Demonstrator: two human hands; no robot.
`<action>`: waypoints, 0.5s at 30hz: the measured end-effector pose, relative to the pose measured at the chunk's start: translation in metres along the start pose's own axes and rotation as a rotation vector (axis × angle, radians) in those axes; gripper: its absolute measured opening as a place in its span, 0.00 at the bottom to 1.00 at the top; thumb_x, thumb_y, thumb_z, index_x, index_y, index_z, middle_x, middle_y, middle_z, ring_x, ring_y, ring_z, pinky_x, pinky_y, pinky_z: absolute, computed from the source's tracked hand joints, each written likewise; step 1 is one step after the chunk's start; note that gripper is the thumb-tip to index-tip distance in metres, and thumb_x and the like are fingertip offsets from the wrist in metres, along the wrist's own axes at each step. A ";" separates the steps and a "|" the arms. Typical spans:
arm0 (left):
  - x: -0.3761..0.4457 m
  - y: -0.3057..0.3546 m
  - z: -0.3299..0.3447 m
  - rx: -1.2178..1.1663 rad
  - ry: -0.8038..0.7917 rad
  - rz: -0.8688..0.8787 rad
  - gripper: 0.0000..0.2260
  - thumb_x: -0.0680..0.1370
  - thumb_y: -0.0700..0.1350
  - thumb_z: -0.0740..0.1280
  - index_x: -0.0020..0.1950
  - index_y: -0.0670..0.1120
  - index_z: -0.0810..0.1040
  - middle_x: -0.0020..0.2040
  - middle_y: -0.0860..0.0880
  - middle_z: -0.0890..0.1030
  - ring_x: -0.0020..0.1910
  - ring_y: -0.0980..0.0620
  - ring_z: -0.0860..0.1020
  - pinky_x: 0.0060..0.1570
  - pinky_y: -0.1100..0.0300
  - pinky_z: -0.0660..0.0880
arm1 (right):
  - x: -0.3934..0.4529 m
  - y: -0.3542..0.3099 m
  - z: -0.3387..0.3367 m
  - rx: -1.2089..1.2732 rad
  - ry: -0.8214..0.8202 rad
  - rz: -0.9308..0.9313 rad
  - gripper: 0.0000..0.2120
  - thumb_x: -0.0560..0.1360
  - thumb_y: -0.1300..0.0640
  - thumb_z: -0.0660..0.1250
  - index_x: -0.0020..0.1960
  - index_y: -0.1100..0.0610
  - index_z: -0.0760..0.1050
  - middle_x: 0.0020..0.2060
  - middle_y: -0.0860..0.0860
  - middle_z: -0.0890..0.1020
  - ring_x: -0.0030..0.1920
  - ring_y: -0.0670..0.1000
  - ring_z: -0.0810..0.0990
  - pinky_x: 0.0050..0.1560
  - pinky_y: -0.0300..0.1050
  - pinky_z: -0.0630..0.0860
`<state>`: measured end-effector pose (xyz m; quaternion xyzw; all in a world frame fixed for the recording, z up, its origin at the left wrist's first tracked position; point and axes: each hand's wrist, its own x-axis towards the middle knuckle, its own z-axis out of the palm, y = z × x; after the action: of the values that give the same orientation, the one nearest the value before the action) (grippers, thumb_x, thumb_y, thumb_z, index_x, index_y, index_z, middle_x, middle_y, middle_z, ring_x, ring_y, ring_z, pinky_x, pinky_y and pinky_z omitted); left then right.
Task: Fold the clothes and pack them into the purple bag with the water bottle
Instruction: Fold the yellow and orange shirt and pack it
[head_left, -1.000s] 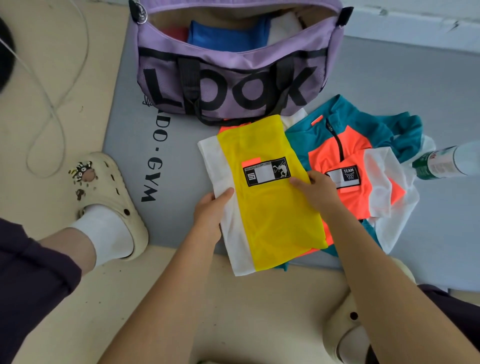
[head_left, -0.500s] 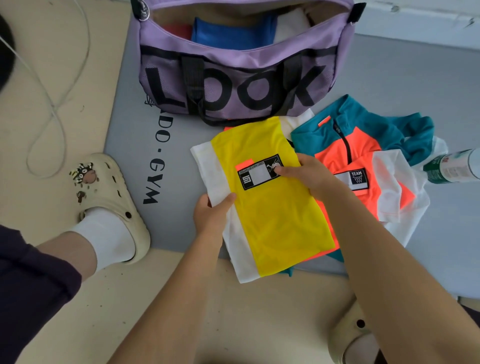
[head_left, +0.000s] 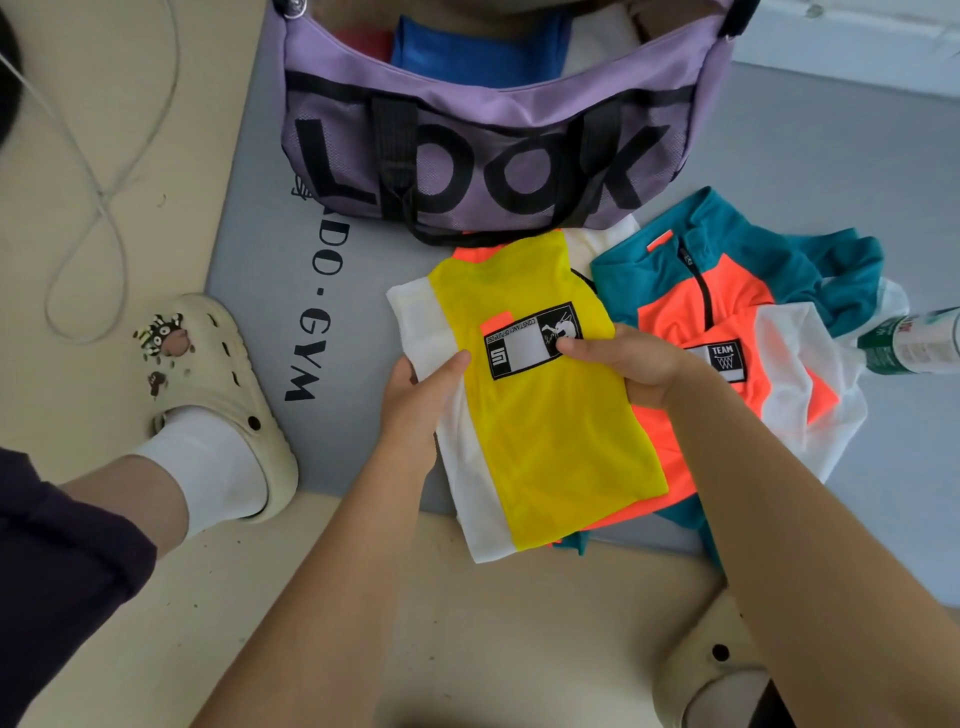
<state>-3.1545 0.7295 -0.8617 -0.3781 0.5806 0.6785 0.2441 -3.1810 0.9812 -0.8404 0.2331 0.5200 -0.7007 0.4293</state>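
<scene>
Head view, looking down past your forearms: nearest you, your two hands hold a folded yellow and white shirt (head_left: 545, 415). Your left hand (head_left: 415, 397) pinches its white left edge with the thumb on top, and your right hand (head_left: 631, 364) grips its right edge, thumb resting by the black label. The shirt's long axis runs away from you and slightly leftward, so its far end points toward the purple bag (head_left: 488, 150). It lies partly over a teal and orange top (head_left: 727, 306), which is spread out unfolded to your right. Beyond that top, at the far right edge, a water bottle (head_left: 914, 348) lies on its side, nearer your right hand than your left. The bag sits directly beyond the shirt with its mouth open, and blue fabric (head_left: 478, 52) shows inside along with something red. It looks as if the shirt is ready to go straight forward into the bag. Everything rests on a grey gym mat (head_left: 810, 171) laid over a beige floor (head_left: 156, 623), with a white cable (head_left: 88, 171) looped to your left and your cream clog (head_left: 218, 374) at the mat's edge.
</scene>
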 end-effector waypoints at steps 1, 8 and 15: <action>0.000 0.002 0.000 -0.024 -0.050 0.014 0.21 0.71 0.48 0.77 0.62 0.51 0.78 0.56 0.51 0.84 0.57 0.50 0.81 0.60 0.49 0.77 | 0.000 0.000 0.000 0.003 -0.003 -0.007 0.22 0.71 0.56 0.70 0.64 0.59 0.76 0.57 0.55 0.83 0.57 0.55 0.82 0.54 0.50 0.81; 0.000 0.017 0.003 -0.010 -0.237 -0.189 0.20 0.73 0.46 0.75 0.64 0.48 0.79 0.58 0.47 0.84 0.58 0.46 0.81 0.62 0.47 0.76 | 0.003 0.003 0.002 -0.006 0.006 -0.022 0.21 0.70 0.55 0.71 0.62 0.57 0.78 0.56 0.53 0.84 0.56 0.53 0.83 0.54 0.48 0.81; 0.000 0.015 -0.008 -0.050 -0.435 -0.175 0.18 0.69 0.43 0.74 0.59 0.50 0.81 0.56 0.46 0.84 0.53 0.46 0.83 0.47 0.51 0.82 | 0.004 0.005 0.000 0.023 0.012 -0.033 0.19 0.70 0.55 0.71 0.60 0.56 0.78 0.55 0.54 0.84 0.55 0.53 0.83 0.48 0.47 0.81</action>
<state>-3.1640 0.7190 -0.8531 -0.2780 0.4623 0.7344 0.4118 -3.1788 0.9797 -0.8462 0.2336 0.5180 -0.7123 0.4120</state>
